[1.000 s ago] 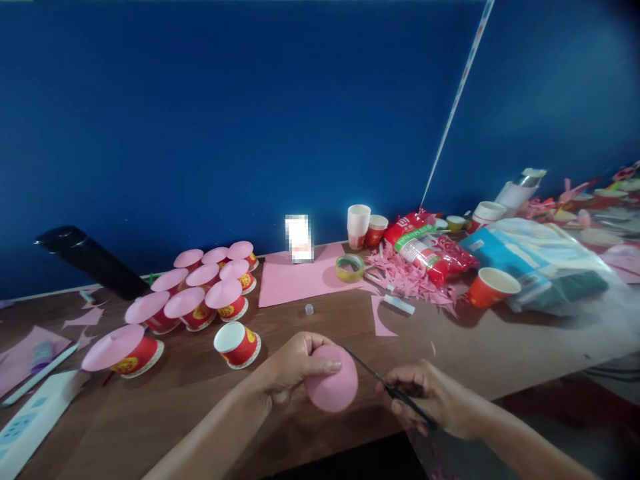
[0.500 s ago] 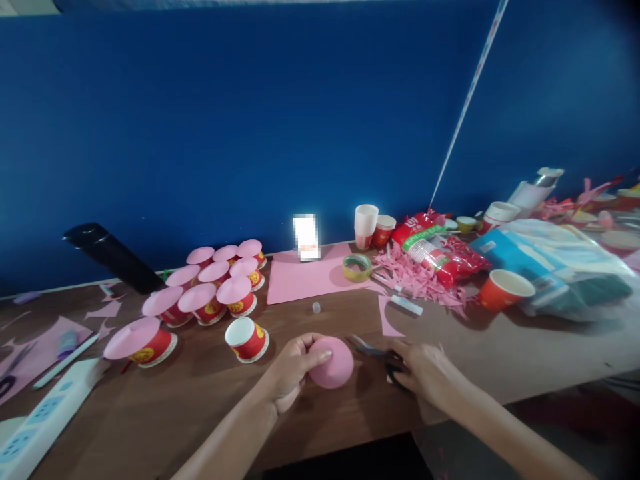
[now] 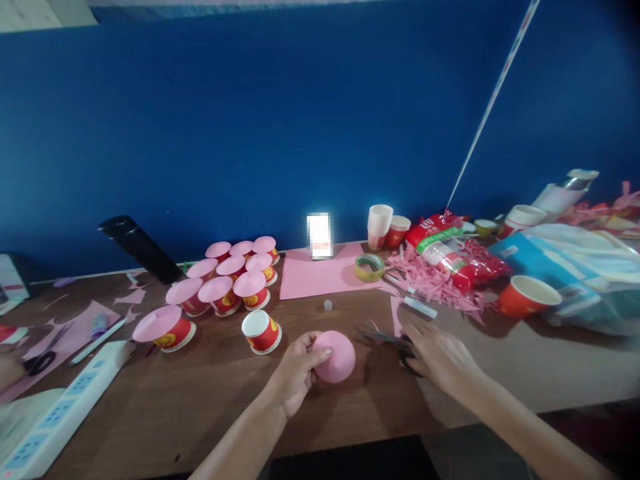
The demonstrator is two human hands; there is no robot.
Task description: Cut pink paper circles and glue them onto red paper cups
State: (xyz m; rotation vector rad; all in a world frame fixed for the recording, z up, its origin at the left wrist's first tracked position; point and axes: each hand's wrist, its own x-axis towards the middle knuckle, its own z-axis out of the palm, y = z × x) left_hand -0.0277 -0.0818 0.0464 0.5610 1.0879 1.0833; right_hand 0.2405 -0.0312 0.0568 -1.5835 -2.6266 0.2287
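Note:
Pinched between thumb and fingers of my left hand (image 3: pixel 300 370) is a pink paper disc (image 3: pixel 340 358), held above the table's front part. My right hand (image 3: pixel 440 353) grips black-handled scissors (image 3: pixel 383 337) whose parted blades point left toward the disc, not touching it. Just behind my left hand stands a bare-topped red paper cup (image 3: pixel 261 332), with its white end up. Left of it, several red cups topped with pink paper discs (image 3: pixel 216 291) stand in a cluster. A pink paper offcut (image 3: pixel 397 319) lies partly behind my right hand.
At the back are a pink sheet (image 3: pixel 320 277), a tape roll (image 3: pixel 369 268) and a small glowing blurred screen (image 3: pixel 320 235). A red cup bag (image 3: pixel 450 253) lies on pink shreds. At left are a power strip (image 3: pixel 65 407), a black bottle (image 3: pixel 143 250) and another person's hand (image 3: pixel 11 370).
The scissors have moved right, away from the disc, and their blades have parted wider. The view has swung left, and another person's hand now shows at the left edge.

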